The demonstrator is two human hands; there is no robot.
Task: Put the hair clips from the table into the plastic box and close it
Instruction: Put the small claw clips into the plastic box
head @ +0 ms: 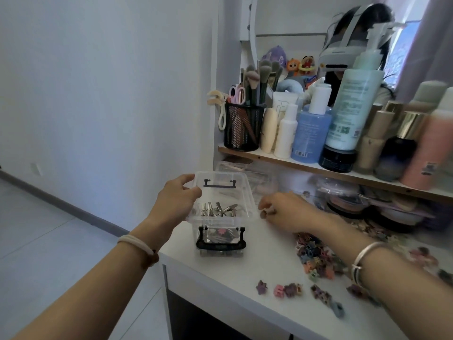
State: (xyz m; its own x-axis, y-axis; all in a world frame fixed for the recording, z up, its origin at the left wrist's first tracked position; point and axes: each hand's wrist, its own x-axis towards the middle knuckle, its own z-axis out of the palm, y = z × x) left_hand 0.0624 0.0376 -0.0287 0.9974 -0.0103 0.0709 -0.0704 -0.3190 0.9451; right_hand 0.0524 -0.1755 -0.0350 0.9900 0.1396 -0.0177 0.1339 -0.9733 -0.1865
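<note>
The hair clips (316, 256) heaped under your right forearm are the first risk: a careless drag of that arm could sweep them off the surface (257, 266), and the stragglers nearer you lie close to its edge. They are small claw clips in muted pink, purple, blue and orange. Your right hand (286, 211) pinches one beige clip (266, 213) between thumb and fingertips, just right of the clear plastic box (247, 192). Your left hand (177, 196) curls round the box's left rim. The box stands near the surface's left edge, so a shove from that hand could tip it off. Silver metal clips (218, 209) lie inside, above the black latch (220, 242).
</note>
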